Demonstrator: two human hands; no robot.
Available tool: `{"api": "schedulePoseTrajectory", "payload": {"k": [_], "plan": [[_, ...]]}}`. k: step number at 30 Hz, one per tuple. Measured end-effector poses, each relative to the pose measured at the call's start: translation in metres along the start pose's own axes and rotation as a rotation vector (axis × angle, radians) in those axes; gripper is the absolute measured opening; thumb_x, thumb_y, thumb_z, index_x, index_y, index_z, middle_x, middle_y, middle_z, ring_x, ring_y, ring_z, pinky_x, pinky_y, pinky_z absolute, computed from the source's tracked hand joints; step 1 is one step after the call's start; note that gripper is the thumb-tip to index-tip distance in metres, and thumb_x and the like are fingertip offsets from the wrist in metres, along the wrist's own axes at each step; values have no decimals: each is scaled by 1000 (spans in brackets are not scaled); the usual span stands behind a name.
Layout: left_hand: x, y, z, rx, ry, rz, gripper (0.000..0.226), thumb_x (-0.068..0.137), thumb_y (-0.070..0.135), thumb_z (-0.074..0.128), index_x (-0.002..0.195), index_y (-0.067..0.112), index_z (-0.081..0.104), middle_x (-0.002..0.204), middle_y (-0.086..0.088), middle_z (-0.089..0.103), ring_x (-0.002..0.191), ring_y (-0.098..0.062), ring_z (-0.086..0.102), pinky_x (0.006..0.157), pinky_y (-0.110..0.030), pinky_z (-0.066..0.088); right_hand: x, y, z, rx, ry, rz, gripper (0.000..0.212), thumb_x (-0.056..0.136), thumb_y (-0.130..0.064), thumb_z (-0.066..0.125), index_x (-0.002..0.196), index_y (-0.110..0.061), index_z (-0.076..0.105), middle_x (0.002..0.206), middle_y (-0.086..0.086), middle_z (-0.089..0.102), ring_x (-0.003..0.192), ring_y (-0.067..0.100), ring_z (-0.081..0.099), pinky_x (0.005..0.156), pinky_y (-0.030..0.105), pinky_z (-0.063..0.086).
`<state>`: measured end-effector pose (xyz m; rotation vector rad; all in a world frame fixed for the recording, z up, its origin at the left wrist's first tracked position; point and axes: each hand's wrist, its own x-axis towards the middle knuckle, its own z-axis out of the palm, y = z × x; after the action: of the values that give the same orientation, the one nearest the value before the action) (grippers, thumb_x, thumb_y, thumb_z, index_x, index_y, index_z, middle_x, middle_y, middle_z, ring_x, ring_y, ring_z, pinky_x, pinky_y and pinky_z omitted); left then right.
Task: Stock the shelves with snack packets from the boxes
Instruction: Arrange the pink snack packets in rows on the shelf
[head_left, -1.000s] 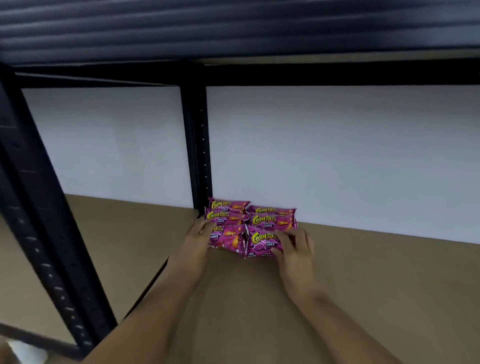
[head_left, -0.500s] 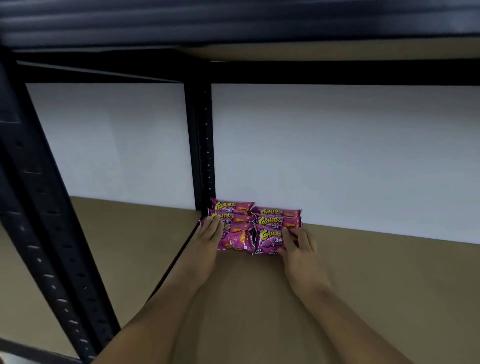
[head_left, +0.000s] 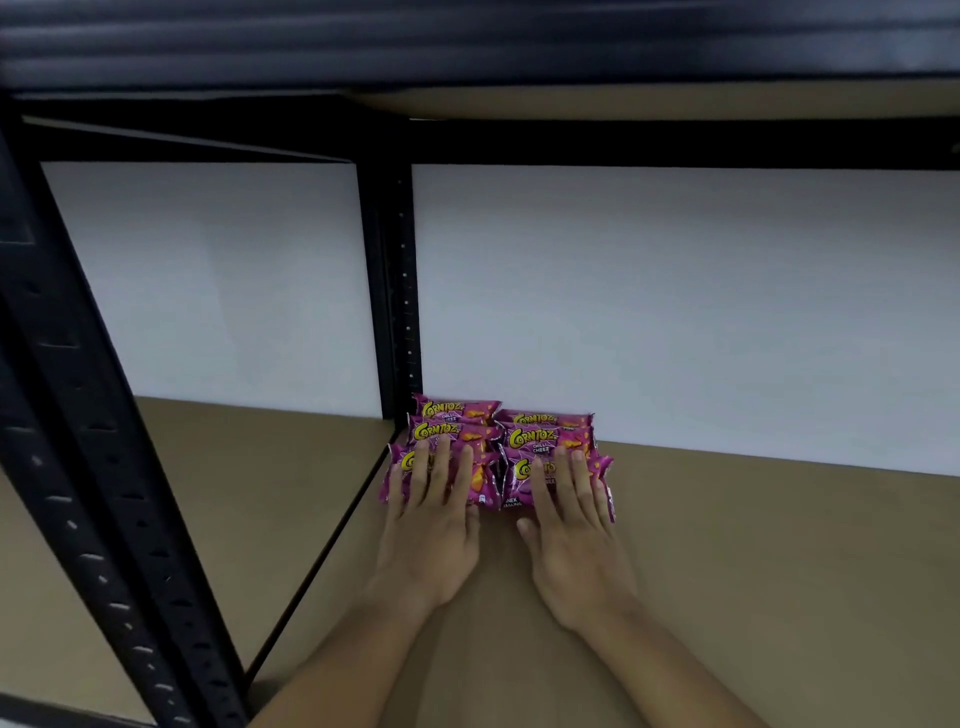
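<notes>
— Two hands on the shelf, both flat. See them?

— Yes. Left hand lies palm down, fingers straight and a little spread, resting on the front left packet. Right hand is the same way, fingers straight, laid over the front right packet.

— Gripping anything?

— No. Neither hand curls round a packet; the fingers just press on top. Both thumbs sit on the brown board in front of the pile.

— And the packets themselves?

— Pink ones, yellow lettering, "Corntoz" readable. They sit in two columns side by side, touching, each column overlapping toward the back. I count about three per column, though the hands cover part of the front ones.

— Where on the shelf?

— Far back, left corner of this bay. The rear packets reach the white wall, and the left column is just beside the black post.

— Anything further?

— Another black post runs slanted at near left, with slots along it. A second brown board lies left of the divider. Overhead, a dark beam and the underside of the next shelf.
</notes>
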<state>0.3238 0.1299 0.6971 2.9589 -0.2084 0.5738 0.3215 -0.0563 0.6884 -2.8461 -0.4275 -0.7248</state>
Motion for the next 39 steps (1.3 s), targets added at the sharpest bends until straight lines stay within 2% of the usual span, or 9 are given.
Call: {"api": "schedulePoseTrajectory", "payload": {"k": [3,6,16,22,26,29,32,36,39], "plan": [[5,-1,0,-42,-101,-69,72,87,60,-10,153,34,-24,157,3,-38,146,-24,-34,118,-48,-20,4,2,-2,40,-131,10,83,91,-65,-15,158,-19,-2,163,8,-18,149,25,-24,123,44,0],[9,-3,-4,-52,-174,-33,64,103,54,10,151,35,-29,154,2,-45,143,-24,-39,119,-51,-18,9,3,-14,42,-303,23,89,76,-73,-23,151,-25,-28,152,2,-43,140,22,-41,121,42,-15],[10,-1,-10,-102,-182,-8,72,105,50,23,149,35,-32,155,2,-43,141,-22,-41,117,-51,-22,9,-1,-20,33,-364,32,93,69,-75,-22,148,-26,-33,150,3,-47,137,21,-46,118,44,-21],[-13,5,-19,-225,-81,50,75,105,44,31,150,35,-28,161,3,-31,146,-17,-33,120,-45,-18,-11,-5,-32,89,-269,-38,83,85,-70,-5,153,-25,-22,156,3,-38,140,14,-41,116,39,-25],[-49,16,-33,-348,-66,48,71,106,38,38,158,27,-7,167,0,-8,152,-18,-16,124,-39,-8,-43,-15,-51,194,-291,-89,78,92,-63,4,156,-20,-12,161,-3,-23,144,8,-32,122,36,-14],[-86,29,-52,-453,-34,10,59,104,30,46,157,16,23,163,-5,24,151,-20,15,124,-33,13,-74,-25,-72,300,-309,-78,66,105,-46,25,158,-14,1,165,-1,-8,150,10,-16,123,29,-8],[-131,38,-69,-416,83,-15,44,102,28,51,143,16,48,138,0,51,128,-20,44,106,-35,40,-109,-35,-100,378,-284,-63,60,106,-39,33,157,-11,17,165,1,11,152,12,4,117,16,-3],[-194,56,-75,-280,252,57,23,98,22,55,119,17,61,113,3,58,98,-21,51,80,-39,45,-166,-40,-126,415,-129,-116,44,105,-34,42,143,-13,49,139,-4,49,128,14,43,111,24,34],[-236,71,-61,-277,330,79,21,95,17,59,116,15,63,119,1,56,98,-24,53,80,-40,44,-211,-39,-117,460,23,-219,29,99,-22,57,124,-10,64,117,-1,56,108,17,50,96,29,44]]}}
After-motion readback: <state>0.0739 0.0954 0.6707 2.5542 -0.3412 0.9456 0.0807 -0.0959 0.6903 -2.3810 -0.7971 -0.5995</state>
